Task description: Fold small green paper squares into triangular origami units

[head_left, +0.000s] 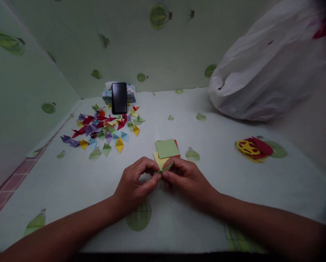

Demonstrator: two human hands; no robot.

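Observation:
Between my two hands, just above the tabletop, is a small folded piece of green paper (pixel 167 167). My left hand (pixel 138 182) pinches its left end between thumb and fingers. On the other end, my right hand (pixel 186 178) grips with thumb and forefinger, its fingertips almost touching the left ones. Most of the paper is hidden by the fingers. Right behind the hands lie square paper sheets: a green one (pixel 167 148) on top of a red one, and a yellow sheet (pixel 158 158) partly under them.
Many colourful folded paper pieces (pixel 108 129) lie in a heap at the left. Behind them a black phone (pixel 119 98) leans on a tissue box (pixel 131 94). A large white plastic bag (pixel 261 72) stands at the back right. Yellow and red cut-outs (pixel 251 148) lie in front of it.

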